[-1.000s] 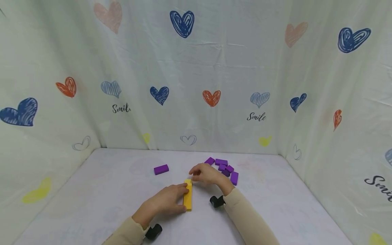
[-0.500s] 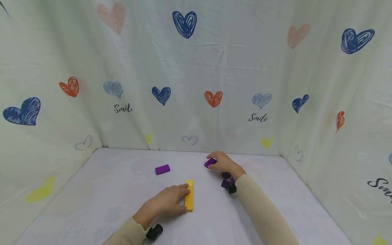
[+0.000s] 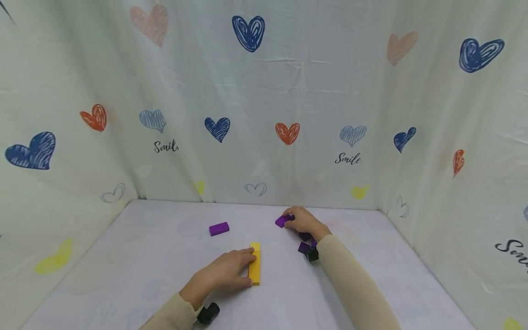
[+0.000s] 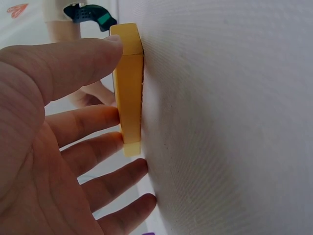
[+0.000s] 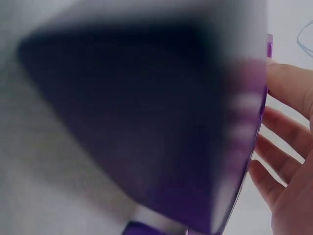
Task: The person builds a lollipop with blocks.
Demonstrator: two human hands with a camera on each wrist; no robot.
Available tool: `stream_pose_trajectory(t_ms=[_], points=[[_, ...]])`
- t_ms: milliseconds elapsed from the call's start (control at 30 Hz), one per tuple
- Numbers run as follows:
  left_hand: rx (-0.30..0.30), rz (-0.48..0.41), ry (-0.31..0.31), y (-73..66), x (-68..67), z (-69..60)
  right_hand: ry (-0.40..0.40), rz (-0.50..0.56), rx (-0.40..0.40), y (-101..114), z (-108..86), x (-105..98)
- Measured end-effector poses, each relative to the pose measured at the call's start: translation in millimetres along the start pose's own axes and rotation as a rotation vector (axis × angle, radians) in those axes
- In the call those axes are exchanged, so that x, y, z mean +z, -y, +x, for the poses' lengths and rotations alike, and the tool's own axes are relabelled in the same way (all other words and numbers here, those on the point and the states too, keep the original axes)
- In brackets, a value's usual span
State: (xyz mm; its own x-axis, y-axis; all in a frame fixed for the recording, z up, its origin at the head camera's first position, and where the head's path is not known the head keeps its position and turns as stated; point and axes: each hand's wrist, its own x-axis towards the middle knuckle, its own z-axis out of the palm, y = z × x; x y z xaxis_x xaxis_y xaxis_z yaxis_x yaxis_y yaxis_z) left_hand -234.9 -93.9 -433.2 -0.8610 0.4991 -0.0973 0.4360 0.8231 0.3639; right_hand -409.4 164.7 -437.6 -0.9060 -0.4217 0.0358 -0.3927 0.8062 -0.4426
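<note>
My left hand rests against a long yellow block that lies lengthwise in front of me. In the left wrist view the thumb touches one end of the yellow block and two fairly straight fingertips meet its side; a seam shows near the other end. Farther off, my right hand pinches a purple block between thumb and fingers. Beneath that wrist, more purple blocks are partly hidden. A large blurred purple block fills much of the right wrist view, beside the right hand.
A single purple block lies left of the yellow one on the white-covered table. A curtain printed with hearts encloses the back and sides. Both wrists carry small black cameras, one on the left.
My right hand has moved from beside the yellow block's far end, up and right to the purple blocks, and its fingers have closed on one. The left hand has stayed on the yellow block.
</note>
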Motion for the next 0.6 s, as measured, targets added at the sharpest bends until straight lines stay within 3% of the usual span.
stream_pose_trajectory(t_ms=[133,367,600], points=[[-0.003,-0.003,-0.001,-0.5,-0.4,-0.1,0.008,-0.018,0.038,1,-0.2,0],[-0.015,-0.001,-0.004,-1.0,-0.8,-0.3,-0.018,-0.088,-0.053,8,0.8,1],[-0.027,-0.017,0.008,-1.6,-0.7,-0.3,-0.027,-0.144,-0.067,18,-0.1,7]])
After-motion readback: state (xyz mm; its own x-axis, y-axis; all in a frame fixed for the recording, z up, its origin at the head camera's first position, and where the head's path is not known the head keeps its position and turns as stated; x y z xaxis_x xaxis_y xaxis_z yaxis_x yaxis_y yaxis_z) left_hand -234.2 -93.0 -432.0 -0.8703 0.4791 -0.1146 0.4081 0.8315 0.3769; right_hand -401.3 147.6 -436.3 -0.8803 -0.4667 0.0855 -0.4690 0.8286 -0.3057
